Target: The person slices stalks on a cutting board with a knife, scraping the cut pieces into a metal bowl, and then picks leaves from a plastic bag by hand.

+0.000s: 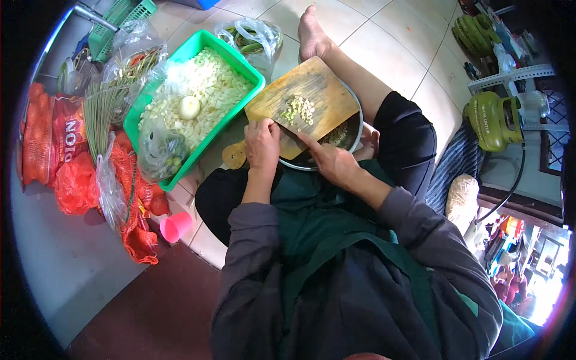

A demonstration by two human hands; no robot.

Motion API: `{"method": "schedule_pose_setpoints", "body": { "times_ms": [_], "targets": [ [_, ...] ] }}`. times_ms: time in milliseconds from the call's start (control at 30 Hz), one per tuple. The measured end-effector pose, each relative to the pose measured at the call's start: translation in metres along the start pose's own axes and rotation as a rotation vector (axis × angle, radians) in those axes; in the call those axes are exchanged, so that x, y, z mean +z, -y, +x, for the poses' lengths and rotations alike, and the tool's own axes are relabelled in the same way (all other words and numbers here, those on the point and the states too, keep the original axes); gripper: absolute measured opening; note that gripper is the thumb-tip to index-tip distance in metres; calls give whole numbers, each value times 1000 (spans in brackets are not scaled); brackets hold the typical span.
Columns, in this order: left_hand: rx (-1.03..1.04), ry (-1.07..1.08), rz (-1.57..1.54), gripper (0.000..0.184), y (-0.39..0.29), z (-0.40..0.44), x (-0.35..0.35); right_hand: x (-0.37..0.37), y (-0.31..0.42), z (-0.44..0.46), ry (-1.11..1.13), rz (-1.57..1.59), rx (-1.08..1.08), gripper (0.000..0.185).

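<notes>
A wooden cutting board (324,84) rests across a metal bowl (359,129) between my legs. Small chopped pale pieces (298,112) lie on the board. My left hand (263,144) is closed at the board's near left edge, above its round handle (234,155); what its fingers pinch is too small to make out. My right hand (335,161) is wrapped round a knife, whose blade (291,144) lies along the board's near edge by my left fingers. More chopped bits (336,135) show inside the bowl under the board.
A green tray (204,153) at the left holds chopped white pieces, a whole peeled onion (189,107) and a plastic bag. Beyond it lie lemongrass stalks (99,117), red net sacks (36,141) and a pink cup (176,227). A green gas cylinder (493,122) stands right.
</notes>
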State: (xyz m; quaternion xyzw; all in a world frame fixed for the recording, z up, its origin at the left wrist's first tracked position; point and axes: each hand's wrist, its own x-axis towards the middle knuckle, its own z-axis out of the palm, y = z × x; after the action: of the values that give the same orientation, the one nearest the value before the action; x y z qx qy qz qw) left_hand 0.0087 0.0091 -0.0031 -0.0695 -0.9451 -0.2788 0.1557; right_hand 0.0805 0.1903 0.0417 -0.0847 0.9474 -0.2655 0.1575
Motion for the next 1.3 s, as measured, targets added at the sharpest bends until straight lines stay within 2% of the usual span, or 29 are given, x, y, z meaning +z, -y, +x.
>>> {"method": "schedule_pose_setpoints", "body": {
  "times_ms": [167, 267, 300, 333, 400, 467, 533, 600, 700, 800, 867, 933, 1000, 1033, 1100, 1133, 1200, 1300],
  "targets": [
    [103, -51, -8, 8, -1, 0, 0, -8, -13, -11, -39, 207, -45, 57],
    [155, -115, -98, 9, 0, 0, -4, -35, -3, -18, 28, 251, 80, 53],
    [151, -123, -113, 10, -1, -1, -7, -31, -16, -20, -54, 278, 30, 52],
    [150, -134, -128, 11, -2, -1, -8, -45, -14, -25, 2, 327, 119, 51],
    [160, -179, -186, 16, -4, 2, -7, -38, -42, -29, -286, 193, -72, 53],
    [160, -173, -229, 18, -6, 3, -5, -32, -59, -31, -433, 192, -113, 48],
    [193, -112, -220, 20, -7, 5, -5, -24, -67, -26, -494, 252, -109, 44],
    [218, -117, -272, 14, -13, 5, -13, -21, -67, -22, -459, 216, -137, 43],
    [240, -7, -396, 10, -11, 8, -21, -13, -64, -19, -420, 131, -162, 45],
    [194, 287, -441, 14, -11, 17, -65, -11, -66, -18, -269, 297, -29, 45],
    [222, 363, -339, 16, 4, 32, -95, -17, -60, -18, -255, 356, 23, 44],
    [133, 361, -248, 17, 17, 63, -140, -19, -60, -17, -255, 406, 42, 44],
    [111, -8, -181, 22, 74, 111, -166, -15, -63, -16, -265, 455, 32, 44],
    [141, -230, 98, 35, 46, 134, -213, -13, -62, -16, -279, 446, 12, 44],
    [16, -423, 616, 51, 43, 164, -250, -13, -61, -15, -301, 423, -18, 44],
    [-72, -363, 565, 67, 47, 172, -256, -14, -60, -18, -296, 417, -21, 44],
    [94, -328, 503, 56, 51, 166, -246, -18, -56, -17, -299, 406, -25, 44],
    [111, 52, -70, 42, 54, 119, -195, -16, -61, -17, -315, 382, -37, 43]
  ]
}}
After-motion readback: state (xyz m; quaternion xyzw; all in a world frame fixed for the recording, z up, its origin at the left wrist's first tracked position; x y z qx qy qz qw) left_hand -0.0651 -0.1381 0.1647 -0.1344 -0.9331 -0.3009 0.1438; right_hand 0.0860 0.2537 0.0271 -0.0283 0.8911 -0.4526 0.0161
